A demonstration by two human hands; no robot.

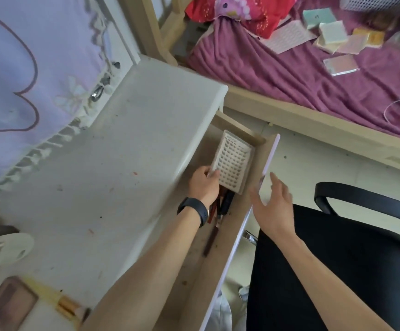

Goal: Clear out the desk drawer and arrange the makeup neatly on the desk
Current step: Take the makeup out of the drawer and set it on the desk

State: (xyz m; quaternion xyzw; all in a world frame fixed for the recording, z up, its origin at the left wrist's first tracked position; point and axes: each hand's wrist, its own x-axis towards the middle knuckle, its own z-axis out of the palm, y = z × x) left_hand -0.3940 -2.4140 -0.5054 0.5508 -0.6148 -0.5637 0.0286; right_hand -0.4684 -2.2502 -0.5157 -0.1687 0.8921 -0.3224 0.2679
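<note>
Drawer (pixel 239 130) stands open below the desk (pixel 122 151) edge; my left hand (pixel 203 185), fingers curled, grips the near corner of a white patterned tray (pixel 232 163) lying at the drawer's far end, with dark pencils (pixel 225 204) in the drawer beside my wrist. My right hand (pixel 275 206) hovers flat, fingers spread, holding nothing, just beside the drawer front. On the desk's near left corner lie a palette (pixel 8 304) and a gold-handled brush (pixel 67 306).

Open drawer (pixel 191 271): narrow slot betw. worktop (pixel 113 163) edge and drawer front. Far end blocked by tray (pixel 232 163), left hand (pixel 203 185) gripping its near edge; pens (pixel 225 206) under wrist. Near drawer floor mostly bare. chair (pixel 337 271) close on rt; right hand (pixel 274 206) hovers over front, fingers spread. Mid worktop bare; palette (pixel 8 304), brush (pixel 67 306) at near end.
</note>
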